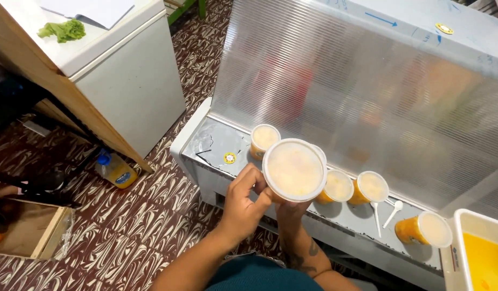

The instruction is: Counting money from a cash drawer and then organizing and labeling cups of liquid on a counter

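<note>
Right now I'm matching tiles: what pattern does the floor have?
The floor has dark maroon tiles with cream marbled swirls, seen in the head view.

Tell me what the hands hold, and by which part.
Both hold one lidded plastic cup of yellow drink: left hand grips its side just under the lid rim, right hand supports it from below.

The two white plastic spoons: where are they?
The white plastic spoons lie right of centre on the freezer ledge, between two lidded orange cups.

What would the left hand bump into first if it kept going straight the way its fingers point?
The left hand already touches the rim of the lidded cup it helps hold. Beyond that, its fingers point toward the lidded cup at the row's left end on the freezer ledge, though depth is unclear.
</note>
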